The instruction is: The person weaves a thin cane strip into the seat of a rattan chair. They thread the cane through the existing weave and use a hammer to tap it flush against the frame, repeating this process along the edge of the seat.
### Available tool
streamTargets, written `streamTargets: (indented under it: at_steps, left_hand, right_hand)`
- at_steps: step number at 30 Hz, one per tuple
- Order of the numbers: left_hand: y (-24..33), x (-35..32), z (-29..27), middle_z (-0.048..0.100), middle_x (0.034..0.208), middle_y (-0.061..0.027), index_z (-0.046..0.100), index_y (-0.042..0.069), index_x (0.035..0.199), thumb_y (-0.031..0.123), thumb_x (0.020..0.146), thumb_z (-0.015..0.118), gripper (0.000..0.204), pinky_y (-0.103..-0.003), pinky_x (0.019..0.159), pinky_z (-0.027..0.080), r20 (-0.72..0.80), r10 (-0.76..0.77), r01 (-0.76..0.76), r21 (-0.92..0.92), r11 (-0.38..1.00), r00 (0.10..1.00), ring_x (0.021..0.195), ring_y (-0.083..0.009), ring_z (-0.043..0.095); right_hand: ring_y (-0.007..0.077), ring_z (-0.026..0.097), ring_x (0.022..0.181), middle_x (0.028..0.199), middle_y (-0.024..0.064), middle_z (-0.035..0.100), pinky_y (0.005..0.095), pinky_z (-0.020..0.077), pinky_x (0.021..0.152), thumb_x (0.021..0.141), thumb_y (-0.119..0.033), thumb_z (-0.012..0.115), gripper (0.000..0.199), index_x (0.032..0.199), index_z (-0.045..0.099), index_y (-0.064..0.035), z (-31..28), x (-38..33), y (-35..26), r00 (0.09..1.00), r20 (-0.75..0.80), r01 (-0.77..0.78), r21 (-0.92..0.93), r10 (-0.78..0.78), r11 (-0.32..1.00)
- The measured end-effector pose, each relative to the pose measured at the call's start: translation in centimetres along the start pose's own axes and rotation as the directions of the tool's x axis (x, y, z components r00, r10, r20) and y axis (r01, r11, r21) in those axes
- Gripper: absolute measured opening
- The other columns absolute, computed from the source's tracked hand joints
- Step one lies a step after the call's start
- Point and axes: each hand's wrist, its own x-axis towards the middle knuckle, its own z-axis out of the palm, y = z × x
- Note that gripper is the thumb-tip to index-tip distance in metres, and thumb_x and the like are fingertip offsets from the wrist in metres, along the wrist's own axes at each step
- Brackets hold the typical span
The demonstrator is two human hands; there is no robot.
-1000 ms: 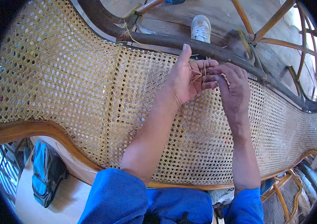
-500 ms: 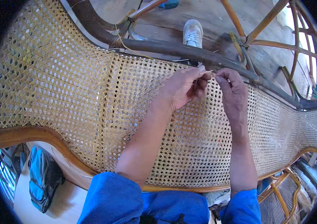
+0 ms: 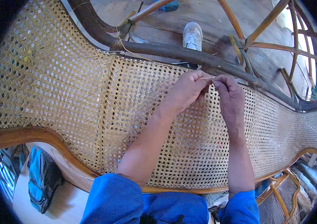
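A long panel of woven cane mesh [image 3: 136,100] spans the view, between a curved varnished wooden rail [image 3: 42,134] on the near side and a dark rail [image 3: 173,51] beyond. Over its far edge, my left hand [image 3: 190,87] pinches a thin, pale cane strand [image 3: 207,78] between thumb and fingers. Close beside it, my right hand [image 3: 232,97] is closed in a pinch at the strand's other end. The fingertips nearly meet, and the left hand's lower fingers are partly hidden. Loose cane ends [image 3: 124,44] stick out along the far edge, left of my hands.
Behind the dark rail are a white shoe [image 3: 193,35] and a frame of joined rattan poles [image 3: 266,28]. At the lower left, a blue and black backpack [image 3: 41,183] rests on a pale surface. Another rattan frame with mesh [image 3: 278,198] lies at lower right.
My left hand has rolled over, its back now more upward and its fingers more closed. The right hand has shifted slightly down and left. Both hands still pinch at the strand.
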Motion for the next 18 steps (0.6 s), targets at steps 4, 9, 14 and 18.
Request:
streamTargets:
  at_steps: [4,9,14,18]
  left_hand:
    - [-0.2,0.1,0.0,0.052,0.068,0.0045,0.057,0.01,0.084,0.027,0.093,0.054,0.019,-0.018,0.045,0.035,-0.023,-0.033,0.033,-0.032,0.999,0.999,0.051,-0.0038,0.045]
    - [-0.9,0.6,-0.4,0.053,0.07,0.0029,0.056,0.01,0.086,0.028,0.093,0.053,0.02,-0.02,0.046,0.038,-0.031,-0.064,0.052,-0.308,0.95,0.997,0.053,-0.006,0.047]
    - [-0.6,0.6,0.3,0.058,0.074,-0.0001,0.056,0.009,0.087,0.028,0.094,0.051,0.02,-0.023,0.048,0.039,-0.032,-0.089,0.07,-0.378,0.923,0.996,0.057,-0.0089,0.055]
    - [-0.9,0.8,0.3,0.059,0.075,-0.0012,0.056,0.009,0.086,0.028,0.094,0.05,0.021,-0.023,0.048,0.039,0.031,-0.08,0.086,-0.341,0.936,0.996,0.059,-0.01,0.057]
  right_hand:
    - [0.0099,0.053,0.074,0.079,0.0029,0.059,0.0239,0.044,0.068,0.086,-0.007,0.06,0.009,0.092,0.06,-0.0011,-0.4,-0.3,0.3,0.992,-0.09,-0.081,0.114,0.091,0.99]
    - [0.0089,0.05,0.072,0.079,0.0019,0.057,0.0236,0.0424,0.066,0.087,-0.007,0.06,0.007,0.092,0.059,-0.0016,-0.9,-1.0,-0.5,0.989,-0.061,-0.128,0.12,0.136,0.985]
    - [0.0181,0.055,0.074,0.083,0.0079,0.057,0.0284,0.0443,0.067,0.086,-0.007,0.059,0.007,0.092,0.06,-0.0026,-0.2,-1.5,-0.4,0.996,-0.067,0.051,-0.067,-0.055,0.996]
    - [0.0292,0.058,0.078,0.086,0.0129,0.057,0.0356,0.0471,0.068,0.085,-0.007,0.058,0.006,0.089,0.059,-0.0044,0.2,-1.6,-0.5,0.988,-0.03,0.139,-0.272,-0.153,0.952]
